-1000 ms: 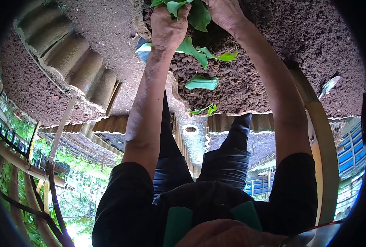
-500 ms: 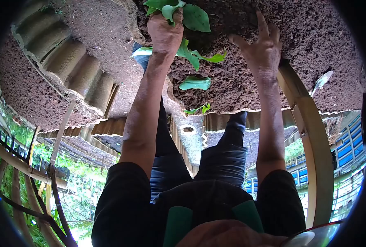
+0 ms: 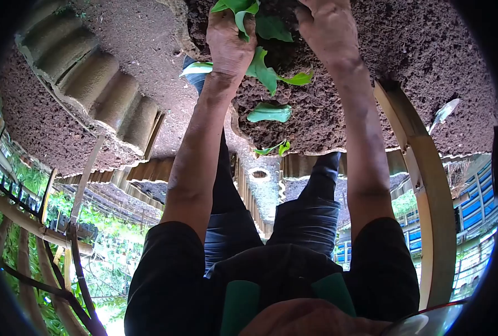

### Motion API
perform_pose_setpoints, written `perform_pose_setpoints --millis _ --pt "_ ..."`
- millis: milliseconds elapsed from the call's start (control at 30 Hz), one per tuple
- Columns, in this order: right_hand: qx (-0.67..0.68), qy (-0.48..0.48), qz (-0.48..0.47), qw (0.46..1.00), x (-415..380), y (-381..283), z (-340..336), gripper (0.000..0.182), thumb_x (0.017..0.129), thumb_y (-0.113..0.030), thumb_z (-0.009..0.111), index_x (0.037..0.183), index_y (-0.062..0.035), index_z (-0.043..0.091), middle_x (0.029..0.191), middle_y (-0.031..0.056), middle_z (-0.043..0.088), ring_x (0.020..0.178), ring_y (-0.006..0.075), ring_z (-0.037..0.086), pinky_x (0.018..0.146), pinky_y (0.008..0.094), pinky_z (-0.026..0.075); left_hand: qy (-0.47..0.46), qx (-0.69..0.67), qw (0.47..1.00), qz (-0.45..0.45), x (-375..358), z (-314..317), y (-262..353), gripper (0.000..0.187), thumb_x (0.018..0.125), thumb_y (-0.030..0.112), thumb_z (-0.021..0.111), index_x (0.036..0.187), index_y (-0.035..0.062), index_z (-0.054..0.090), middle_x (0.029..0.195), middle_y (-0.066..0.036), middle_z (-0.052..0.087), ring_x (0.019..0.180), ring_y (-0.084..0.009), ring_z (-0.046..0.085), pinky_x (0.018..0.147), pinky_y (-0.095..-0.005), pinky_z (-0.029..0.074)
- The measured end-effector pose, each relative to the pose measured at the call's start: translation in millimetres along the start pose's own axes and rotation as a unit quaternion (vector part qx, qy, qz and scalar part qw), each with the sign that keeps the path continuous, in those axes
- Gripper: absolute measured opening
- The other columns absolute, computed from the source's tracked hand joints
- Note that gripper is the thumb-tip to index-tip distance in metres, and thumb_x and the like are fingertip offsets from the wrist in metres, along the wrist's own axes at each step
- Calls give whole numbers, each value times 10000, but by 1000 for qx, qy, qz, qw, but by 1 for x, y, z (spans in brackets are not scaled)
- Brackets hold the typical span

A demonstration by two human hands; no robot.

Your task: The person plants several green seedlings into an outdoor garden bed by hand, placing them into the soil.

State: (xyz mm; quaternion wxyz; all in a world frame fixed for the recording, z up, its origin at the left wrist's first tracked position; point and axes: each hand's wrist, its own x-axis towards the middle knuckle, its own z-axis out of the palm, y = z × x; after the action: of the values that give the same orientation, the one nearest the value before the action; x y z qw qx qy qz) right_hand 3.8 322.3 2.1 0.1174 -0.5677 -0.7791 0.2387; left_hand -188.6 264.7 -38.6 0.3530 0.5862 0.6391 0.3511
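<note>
My left hand (image 3: 229,45), at the top centre, is closed round the base of a leafy green plant (image 3: 238,8), whose broad leaves show above and beside the fingers. My right hand (image 3: 328,31) is right of it over the dark brown soil (image 3: 422,61); its thumb stands apart, and its other fingertips are cut off by the top edge. A dark green leaf (image 3: 274,29) lies between the hands. Below my left hand are more green leaves (image 3: 267,71), a curled leaf (image 3: 269,112) and a small sprig (image 3: 283,148) on the soil.
A trowel-like tool (image 3: 444,113) stands in the soil at right, beyond a curved wooden bar (image 3: 431,207). Corrugated edging (image 3: 95,89) borders another bed at left. Bamboo poles (image 3: 31,224) and greenery are at lower left. My legs (image 3: 305,215) show between my arms.
My right hand has moved left and up, closer to my left hand, and its fingers now run past the top edge. My left hand still grips the plant, slightly shifted right in view.
</note>
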Motion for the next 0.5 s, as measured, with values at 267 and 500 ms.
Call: perform_pose_setpoints --millis 267,500 --pt "-34 68 -124 989 -20 -19 4 132 746 -60 709 870 -15 724 1515 212 471 1333 471 456 1059 599 436 22 -224 961 -162 3 6 1 126 1000 90 656 1043 -27 640 816 -54 691 650 -124 707 509 -263 576" --pt "63 162 -17 985 -3 -54 28 151 804 22 631 949 15 672 977 194 655 833 376 668 697 446 583 -53 -113 992 -14 8 -10 -8 17 938 31 644 947 17 646 737 -11 658 636 -104 632 530 -284 492"
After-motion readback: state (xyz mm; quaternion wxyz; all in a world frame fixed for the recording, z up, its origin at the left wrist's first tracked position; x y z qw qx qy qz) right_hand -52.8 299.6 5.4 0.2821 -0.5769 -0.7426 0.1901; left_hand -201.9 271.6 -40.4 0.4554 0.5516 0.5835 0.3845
